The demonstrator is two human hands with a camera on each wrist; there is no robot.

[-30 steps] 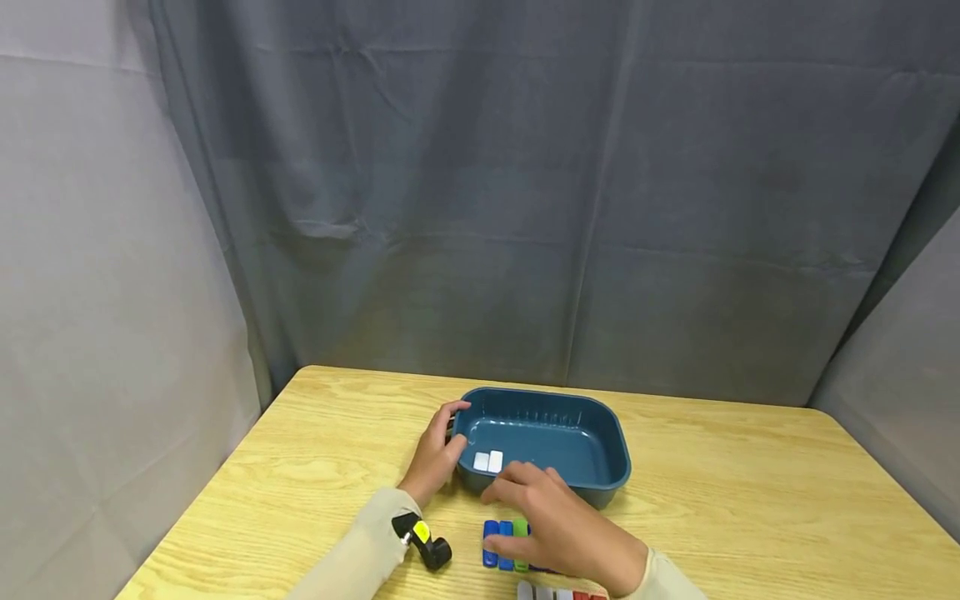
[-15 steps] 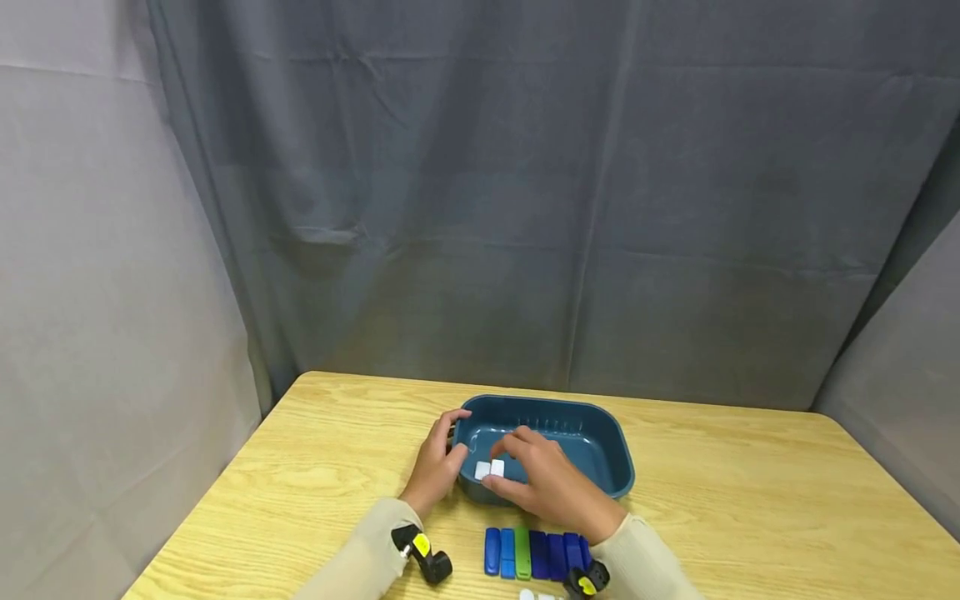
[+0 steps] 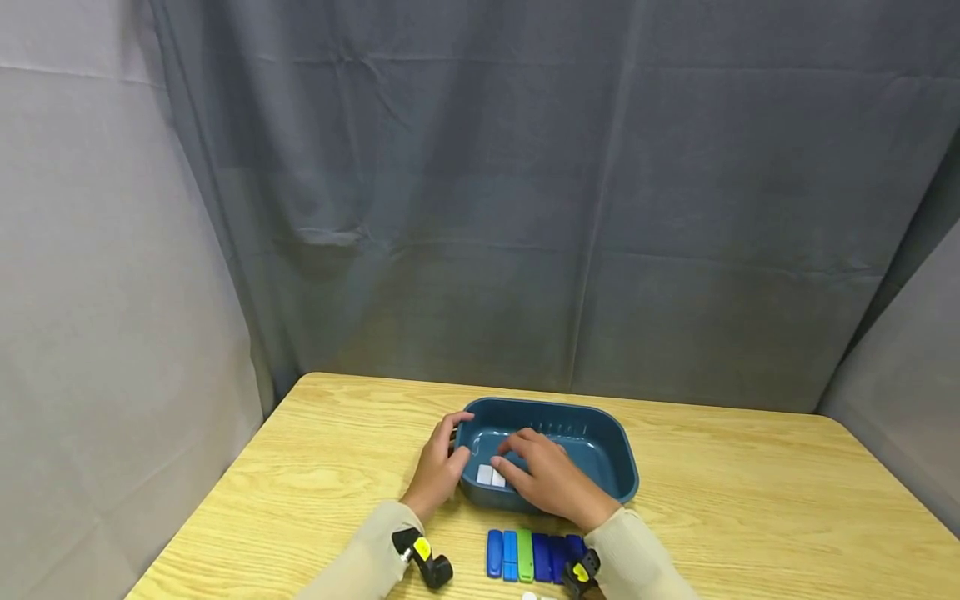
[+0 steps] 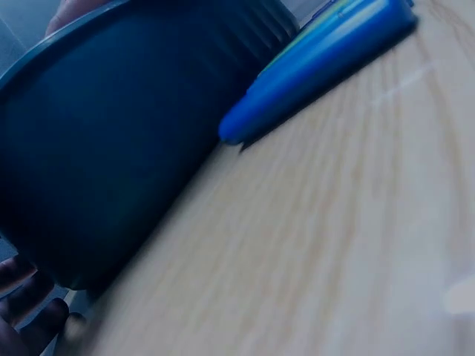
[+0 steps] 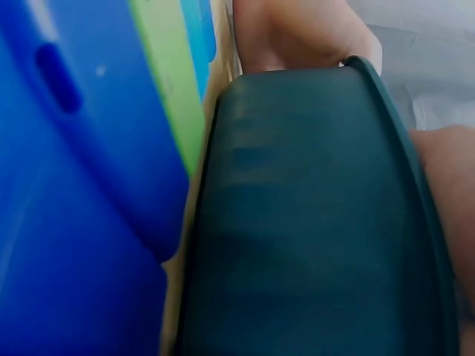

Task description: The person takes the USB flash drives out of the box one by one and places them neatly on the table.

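A dark teal plastic basin (image 3: 555, 496) stands on the wooden table. My left hand (image 3: 437, 467) grips its left end, thumb at the near rim and fingers toward the far corner. Reaching over the near wall, my right hand (image 3: 555, 479) has its thumb and forefinger apart inside the basin, fingertips close above two small white blocks (image 3: 486, 475) in the near left corner. The basin's outer wall (image 4: 111, 141) fills much of the left wrist view. The right wrist view looks along the near wall (image 5: 312, 215), with the left hand (image 5: 304, 30) at its far end.
Several flat blue pieces (image 3: 495, 554) and one green piece (image 3: 525, 557) lie in a row in front of the basin, partly covered by the right wrist. Small white pieces (image 3: 529, 596) show at the bottom edge. A grey curtain (image 3: 480, 208) hangs behind the table.
My right hand has moved from over the blue and green row into the basin, and its fingers have shifted slightly rightward at the white blocks. The left hand stays at the basin's end.
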